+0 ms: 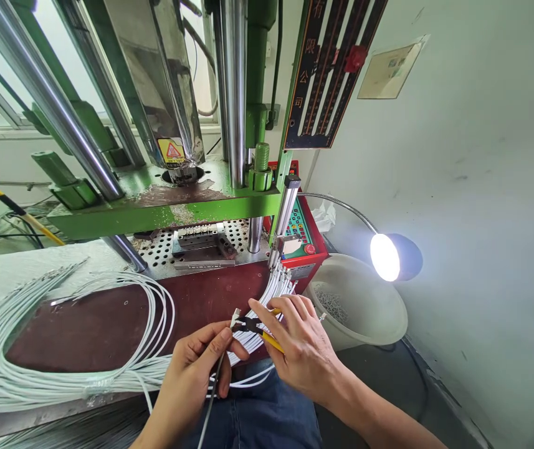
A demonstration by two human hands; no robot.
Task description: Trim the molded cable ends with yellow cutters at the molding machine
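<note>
My left hand [196, 368] pinches a thin grey-white cable [215, 380] between thumb and fingers, its moulded white end [235, 317] pointing up. My right hand [297, 343] grips small cutters with yellow handles [267, 338]; their dark jaws [247, 323] sit right at the cable's end. Both hands work over my lap, just in front of the dark red bench top [108, 324]. A bundle of white cables [273, 290] hangs behind my right hand.
A green vertical moulding press [177, 199] with steel columns stands on the bench, its mould block [204, 243] on a perforated plate. Long white cable loops [23, 362] lie at the left. A white basin [360, 305] and a lit gooseneck lamp [388, 255] stand at the right by the wall.
</note>
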